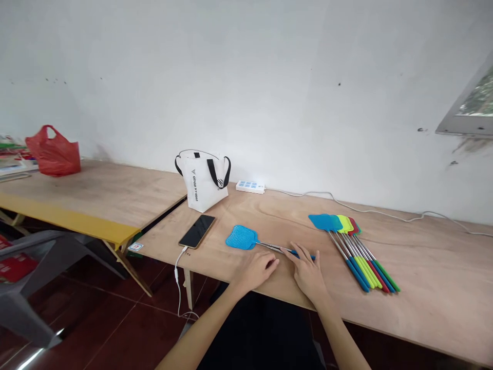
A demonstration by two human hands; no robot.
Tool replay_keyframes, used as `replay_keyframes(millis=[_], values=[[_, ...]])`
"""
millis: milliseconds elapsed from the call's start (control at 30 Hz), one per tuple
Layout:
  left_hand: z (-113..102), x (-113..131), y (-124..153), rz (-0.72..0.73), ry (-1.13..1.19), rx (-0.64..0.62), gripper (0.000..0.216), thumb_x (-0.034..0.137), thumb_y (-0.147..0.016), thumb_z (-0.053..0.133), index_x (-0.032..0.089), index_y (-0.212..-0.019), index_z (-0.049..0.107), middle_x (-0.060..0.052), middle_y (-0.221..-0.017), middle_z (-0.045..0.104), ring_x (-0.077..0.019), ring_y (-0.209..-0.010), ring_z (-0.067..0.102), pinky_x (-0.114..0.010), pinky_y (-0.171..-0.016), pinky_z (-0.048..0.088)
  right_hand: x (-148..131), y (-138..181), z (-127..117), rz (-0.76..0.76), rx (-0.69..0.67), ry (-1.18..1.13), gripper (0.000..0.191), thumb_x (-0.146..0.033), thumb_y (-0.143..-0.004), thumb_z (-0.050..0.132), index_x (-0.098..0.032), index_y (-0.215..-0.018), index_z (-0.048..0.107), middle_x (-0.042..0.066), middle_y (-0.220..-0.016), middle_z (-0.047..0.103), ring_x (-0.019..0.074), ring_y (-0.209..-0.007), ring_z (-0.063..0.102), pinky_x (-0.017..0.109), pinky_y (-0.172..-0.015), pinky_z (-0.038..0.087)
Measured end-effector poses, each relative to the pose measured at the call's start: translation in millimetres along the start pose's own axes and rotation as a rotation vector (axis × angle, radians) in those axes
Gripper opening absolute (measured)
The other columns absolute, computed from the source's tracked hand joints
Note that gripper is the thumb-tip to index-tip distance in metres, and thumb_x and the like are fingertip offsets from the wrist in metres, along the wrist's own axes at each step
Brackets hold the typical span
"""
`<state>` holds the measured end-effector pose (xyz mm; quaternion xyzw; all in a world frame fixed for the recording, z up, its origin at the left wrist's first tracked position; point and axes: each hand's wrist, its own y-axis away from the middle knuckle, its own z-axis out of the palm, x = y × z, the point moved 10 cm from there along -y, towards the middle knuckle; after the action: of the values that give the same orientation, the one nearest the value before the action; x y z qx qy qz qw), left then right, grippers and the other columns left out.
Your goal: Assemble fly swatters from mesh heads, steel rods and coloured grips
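Note:
A blue fly swatter lies on the wooden table in front of me, its head to the left and its metal shaft running right. More than one shaft seems to show, so a second swatter may lie beneath it. My right hand rests on the blue handle with fingers spread and stretched across it. Just below the shaft, my left hand sits on the table, fingers loosely curled in and nothing visible in them. To the right lies a fanned row of fly swatters with blue, yellow, red and green handles.
A phone on a white cable lies left of the swatter. Behind it stand a white bag and a power strip by the wall. A second table at left carries a red plastic bag; a grey chair stands before it.

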<state>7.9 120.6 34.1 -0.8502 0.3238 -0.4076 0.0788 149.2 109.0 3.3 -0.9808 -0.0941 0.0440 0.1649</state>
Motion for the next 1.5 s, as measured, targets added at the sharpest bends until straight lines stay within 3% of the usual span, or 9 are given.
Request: replay_keyframes(millis=[267,400,500,633,933,1067,1167,1300,1500], values=[[2.4,9.4,4.0,0.103,-0.232,0.002,0.033,0.033,-0.105,0.044,0.021,-0.080,0.062,-0.004,-0.085,0.066,-0.0204,-0.082,0.061,-0.030,-0.074,0.040,0.7,0.0,-3.2,0.012,0.015,-0.010,0.081,0.006,-0.084,0.030,-0.043,-0.145,0.051,0.004,-0.150,0.053,0.0226,-0.141,0.043,0.068,-0.116,0.021],[-0.2,11.2,3.2,0.086,-0.322,0.007,0.023,0.029,-0.104,0.046,0.020,-0.088,0.061,-0.005,-0.097,0.064,-0.0226,-0.095,0.060,-0.034,-0.085,0.043,0.0,-0.1,-12.1,0.010,0.096,-0.024,0.060,-0.005,-0.094,0.032,-0.035,-0.138,0.059,0.008,-0.143,0.058,0.0242,-0.134,0.048,0.063,-0.117,0.022],[-3.3,6.8,3.0,0.042,-0.381,0.033,0.012,0.026,-0.102,0.048,0.020,-0.101,0.059,-0.007,-0.111,0.062,-0.0244,-0.106,0.057,-0.038,-0.091,0.044,2.5,-0.3,-22.0,0.030,0.180,-0.009,0.038,-0.017,-0.098,0.039,-0.027,-0.121,0.069,0.010,-0.126,0.065,0.0260,-0.121,0.055,0.055,-0.114,0.029],[-6.2,0.6,3.0,0.012,-0.448,0.066,0.017,0.022,-0.103,0.043,0.021,-0.114,0.056,-0.008,-0.127,0.058,-0.0251,-0.119,0.053,-0.043,-0.101,0.042,4.6,0.5,-28.6,0.049,0.241,0.018,0.027,-0.023,-0.098,0.046,-0.024,-0.109,0.071,0.010,-0.108,0.068,0.0255,-0.105,0.059,0.049,-0.108,0.036],[-1.9,-2.2,4.4,0.043,-0.492,0.055,0.027,0.023,-0.102,0.045,0.020,-0.127,0.054,-0.010,-0.145,0.053,-0.0264,-0.138,0.047,-0.046,-0.116,0.037,4.6,4.3,-15.9,0.065,0.212,0.079,0.052,-0.009,-0.091,0.041,-0.030,-0.133,0.063,0.010,-0.143,0.058,0.0294,-0.133,0.049,0.065,-0.115,0.022],[-0.4,-2.4,4.7,0.042,-0.507,0.053,0.027,0.023,-0.103,0.044,0.019,-0.127,0.055,-0.010,-0.147,0.053,-0.0265,-0.139,0.046,-0.047,-0.116,0.037,4.8,2.8,-17.0,0.057,0.227,0.049,0.050,-0.010,-0.092,0.040,-0.030,-0.132,0.063,0.010,-0.144,0.057,0.0286,-0.135,0.047,0.065,-0.114,0.025],[0.8,-1.4,5.0,0.036,-0.529,0.054,0.026,0.022,-0.103,0.043,0.018,-0.124,0.057,-0.011,-0.143,0.055,-0.0271,-0.136,0.048,-0.047,-0.113,0.039,-0.8,2.0,-25.0,-0.013,0.275,-0.008,0.040,-0.012,-0.093,0.042,-0.026,-0.120,0.068,0.011,-0.137,0.061,0.0277,-0.129,0.052,0.057,-0.113,0.031],[0.7,1.1,5.3,0.037,-0.551,0.072,0.025,0.021,-0.102,0.043,0.018,-0.122,0.058,-0.012,-0.138,0.058,-0.0282,-0.131,0.052,-0.048,-0.109,0.042,-9.2,2.0,-31.8,-0.105,0.289,-0.106,0.026,-0.013,-0.093,0.046,-0.023,-0.101,0.068,0.009,-0.115,0.069,0.0248,-0.109,0.061,0.044,-0.103,0.042],[0.2,4.6,4.9,0.040,-0.536,0.054,0.024,0.021,-0.102,0.045,0.018,-0.122,0.058,-0.011,-0.134,0.060,-0.0265,-0.128,0.053,-0.045,-0.106,0.044,-17.7,1.9,-25.5,-0.171,0.238,-0.159,0.024,-0.013,-0.095,0.045,-0.023,-0.099,0.066,0.006,-0.104,0.069,0.0222,-0.098,0.063,0.037,-0.089,0.045]])
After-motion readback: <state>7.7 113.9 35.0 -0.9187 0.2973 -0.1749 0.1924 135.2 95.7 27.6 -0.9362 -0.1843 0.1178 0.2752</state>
